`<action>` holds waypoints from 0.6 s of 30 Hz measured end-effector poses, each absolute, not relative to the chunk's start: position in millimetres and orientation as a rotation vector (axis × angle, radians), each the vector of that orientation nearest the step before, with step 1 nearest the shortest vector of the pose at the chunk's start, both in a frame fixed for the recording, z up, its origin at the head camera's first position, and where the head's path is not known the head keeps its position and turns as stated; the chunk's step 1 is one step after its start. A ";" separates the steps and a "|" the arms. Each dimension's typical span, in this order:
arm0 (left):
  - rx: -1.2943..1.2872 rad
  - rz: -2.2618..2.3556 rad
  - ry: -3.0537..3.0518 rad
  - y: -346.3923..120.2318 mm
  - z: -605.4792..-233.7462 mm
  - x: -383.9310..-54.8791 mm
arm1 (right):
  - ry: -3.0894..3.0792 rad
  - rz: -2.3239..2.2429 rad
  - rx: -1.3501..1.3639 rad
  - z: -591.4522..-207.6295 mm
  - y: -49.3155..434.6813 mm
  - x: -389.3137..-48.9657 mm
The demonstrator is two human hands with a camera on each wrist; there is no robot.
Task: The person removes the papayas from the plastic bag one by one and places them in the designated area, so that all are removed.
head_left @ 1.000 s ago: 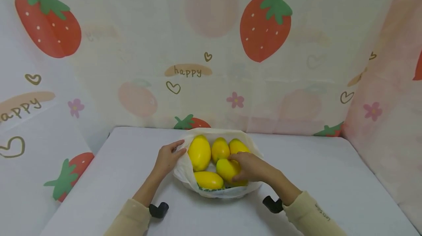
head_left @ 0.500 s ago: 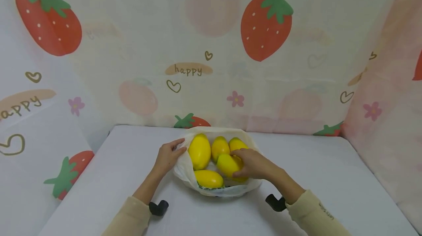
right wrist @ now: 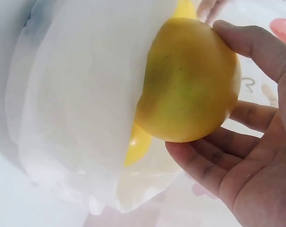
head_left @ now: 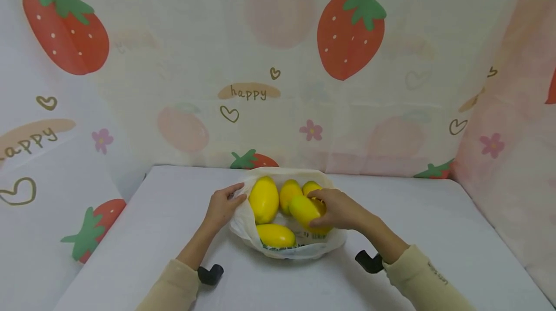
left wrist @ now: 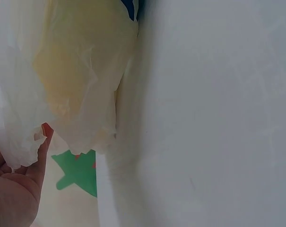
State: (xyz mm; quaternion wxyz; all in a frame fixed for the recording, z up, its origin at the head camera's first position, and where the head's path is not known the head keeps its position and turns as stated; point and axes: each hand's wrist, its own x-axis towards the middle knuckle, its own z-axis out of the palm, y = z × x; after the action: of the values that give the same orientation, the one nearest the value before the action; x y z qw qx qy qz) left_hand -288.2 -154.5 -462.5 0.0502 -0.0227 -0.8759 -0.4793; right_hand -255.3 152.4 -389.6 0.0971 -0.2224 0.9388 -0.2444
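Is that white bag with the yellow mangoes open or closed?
Open. In the head view, the white plastic bag has its mouth spread wide, so you can see yellow mangoes inside.

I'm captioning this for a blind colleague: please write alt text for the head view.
A person's right hand grips a yellow fruit at the mouth of a white plastic bag on a white table; four similar fruits show inside. The left hand holds the bag's edge, and behind hangs a strawberry-print backdrop.

A broad, white-covered table (head_left: 434,233) lay beneath the left hand (head_left: 221,208) and right hand (head_left: 340,208); beyond both hung a pale cream sheet (head_left: 195,60) printed with red, green-leaved strawberries (head_left: 351,43) (and brown "happy" lettering (head_left: 248,92)).
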 end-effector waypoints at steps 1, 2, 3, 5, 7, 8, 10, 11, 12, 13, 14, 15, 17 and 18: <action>-0.070 -1.465 -2.664 -154.3 -462.6 -288.1 | 2.781 -0.725 -0.658 -388.7 152.9 -255.2; -0.069 -1.467 -2.662 -154.0 -462.7 -288.1 | 2.781 -0.727 -0.662 -387.8 153.6 -255.0; -0.072 -1.465 -2.662 -154.0 -462.7 -288.0 | 2.782 -0.726 -0.663 -387.0 154.5 -254.9; -0.075 -1.462 -2.664 -153.9 -462.7 -287.9 | 2.784 -0.726 -0.664 -385.5 156.2 -254.8; -0.077 -1.457 -2.669 -154.1 -462.9 -287.9 | 2.789 -0.726 -0.680 -383.9 157.8 -255.3; -0.077 -1.453 -2.672 -154.3 -462.9 -287.9 | 2.791 -0.727 -0.690 -383.3 158.8 -255.9; -0.077 -1.452 -2.674 -154.4 -462.9 -288.0 | 2.796 -0.725 -0.711 -381.1 160.5 -257.0; -0.074 -1.451 -2.675 -154.5 -463.0 -288.1 | 2.798 -0.724 -0.719 -380.2 161.5 -257.9; -0.072 -1.453 -2.675 -154.5 -463.0 -288.3 | 2.797 -0.728 -0.721 -378.8 162.2 -258.6; -0.068 -1.453 -2.676 -154.4 -463.2 -288.6 | 2.797 -0.729 -0.719 -377.4 163.2 -259.2; -0.066 -1.453 -2.677 -154.4 -463.2 -288.8 | 2.795 -0.729 -0.717 -376.2 164.4 -260.0; -0.062 -1.455 -2.677 -154.3 -463.4 -289.0 | 2.796 -0.728 -0.715 -374.4 165.5 -260.5; -0.066 -1.453 -2.676 -154.0 -463.3 -289.4 | 2.799 -0.732 -0.699 -371.5 168.2 -261.9; -0.069 -1.454 -2.673 -153.7 -463.2 -289.6 | 2.799 -0.734 -0.695 -369.8 169.6 -262.2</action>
State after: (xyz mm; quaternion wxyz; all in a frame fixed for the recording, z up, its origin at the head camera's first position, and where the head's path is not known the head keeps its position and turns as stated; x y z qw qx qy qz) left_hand -289.6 -153.7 -463.2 0.0488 -0.0228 -0.8772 -0.4770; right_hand -262.2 169.6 -369.8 0.0828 -0.2328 0.9373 -0.2457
